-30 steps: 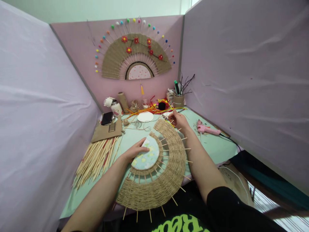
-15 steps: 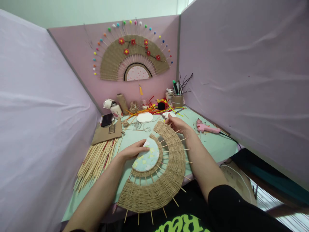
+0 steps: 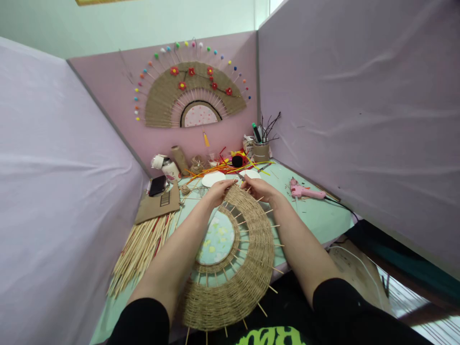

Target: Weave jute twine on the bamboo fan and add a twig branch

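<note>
A woven twine fan (image 3: 257,235) with thin wooden sticks poking out of its outer edge lies partly over the table edge, toward my lap. Its inner half-round piece (image 3: 217,239) is covered in pale blue cloth with yellow and white patches. At the fan's far end, my left hand (image 3: 220,190) is closed on the upper inner corner. My right hand (image 3: 259,187) grips the same end from the right, close to the first sticks. The two sets of fingertips are near each other. My left forearm hides part of the fan's left side.
A finished fan (image 3: 196,93) with red flowers and pom-poms hangs on the back panel. A pink glue gun (image 3: 305,190) lies right. Wooden sticks (image 3: 142,254) and cardboard (image 3: 158,205) lie left. Behind are twine (image 3: 197,164), coloured pipe cleaners (image 3: 223,167) and a pen holder (image 3: 261,151).
My left hand has left the cloth-covered centre and moved up and right to the fan's far end, beside my right hand. The view has shifted slightly.
</note>
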A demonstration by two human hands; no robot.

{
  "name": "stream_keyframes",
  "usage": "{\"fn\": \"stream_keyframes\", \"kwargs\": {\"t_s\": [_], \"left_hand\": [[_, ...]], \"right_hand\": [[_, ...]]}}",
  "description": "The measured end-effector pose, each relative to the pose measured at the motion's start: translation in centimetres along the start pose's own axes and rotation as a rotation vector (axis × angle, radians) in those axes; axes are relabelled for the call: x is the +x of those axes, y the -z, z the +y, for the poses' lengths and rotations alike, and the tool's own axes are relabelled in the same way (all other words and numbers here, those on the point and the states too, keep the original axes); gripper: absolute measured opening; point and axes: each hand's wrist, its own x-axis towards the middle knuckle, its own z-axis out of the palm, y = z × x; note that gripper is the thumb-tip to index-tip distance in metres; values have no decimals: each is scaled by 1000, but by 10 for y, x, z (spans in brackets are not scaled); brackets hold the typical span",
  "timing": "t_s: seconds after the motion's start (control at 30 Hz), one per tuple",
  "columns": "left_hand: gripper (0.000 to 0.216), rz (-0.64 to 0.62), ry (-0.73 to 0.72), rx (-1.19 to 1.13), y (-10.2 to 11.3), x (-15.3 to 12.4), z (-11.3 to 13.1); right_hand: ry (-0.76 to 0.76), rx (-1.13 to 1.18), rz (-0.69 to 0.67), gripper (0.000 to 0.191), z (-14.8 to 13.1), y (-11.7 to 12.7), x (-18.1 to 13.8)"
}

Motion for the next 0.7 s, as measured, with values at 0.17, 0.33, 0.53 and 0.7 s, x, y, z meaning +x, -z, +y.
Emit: {"fn": "stream_keyframes", "kwargs": {"t_s": [0.17,0.33,0.53,0.7], "left_hand": [[15,8,20,-48,5,0,-5],[13,63,46,-71,11,-3,-4],[12,72,88,-124,15,-6,-7],[9,112,108,-167,16,-3,-8]], "right_hand": [[-76,96,-42,48,0,1,0],[-55,135,-8,39,1,3,1],[-53,52,-15,45,5,4,2],[-101,39,-60,46,4,4,0]]}}
